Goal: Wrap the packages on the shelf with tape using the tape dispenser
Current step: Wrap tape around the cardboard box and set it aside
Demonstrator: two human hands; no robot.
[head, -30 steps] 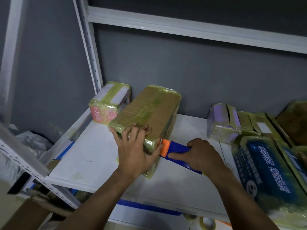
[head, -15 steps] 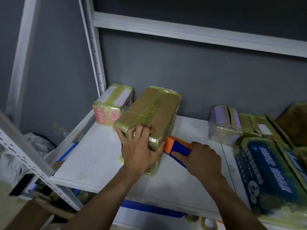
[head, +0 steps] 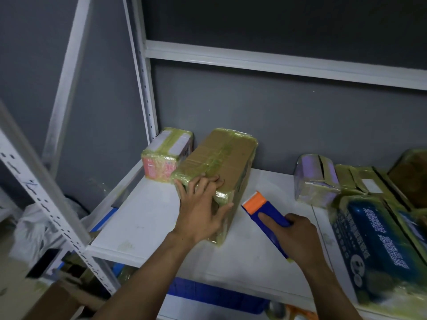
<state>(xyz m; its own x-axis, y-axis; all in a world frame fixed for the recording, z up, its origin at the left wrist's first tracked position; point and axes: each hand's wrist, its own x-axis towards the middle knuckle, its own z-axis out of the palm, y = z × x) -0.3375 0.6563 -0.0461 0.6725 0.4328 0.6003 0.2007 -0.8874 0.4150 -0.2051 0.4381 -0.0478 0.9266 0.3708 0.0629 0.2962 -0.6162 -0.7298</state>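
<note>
A brown cardboard package (head: 221,155), wrapped in yellowish clear tape, lies lengthwise on the white shelf (head: 147,218). My left hand (head: 203,209) lies over its near end, fingers spread on the top and thumb against the right side. My right hand (head: 293,236) grips the blue tape dispenser (head: 268,218) with its orange head pointing at the package. A gap shows between the dispenser's head and the package's right side.
A small pink and white taped box (head: 166,155) stands at the back left by the upright post (head: 143,88). Several taped packages sit at the right, among them a purple one (head: 316,179) and a blue printed one (head: 379,245). Another shelf rail (head: 277,63) runs overhead.
My right hand has pulled the dispenser away from the package's right side, to the right. My left hand has stayed on the package's near end. The camera has shifted, so the shelf appears further right.
</note>
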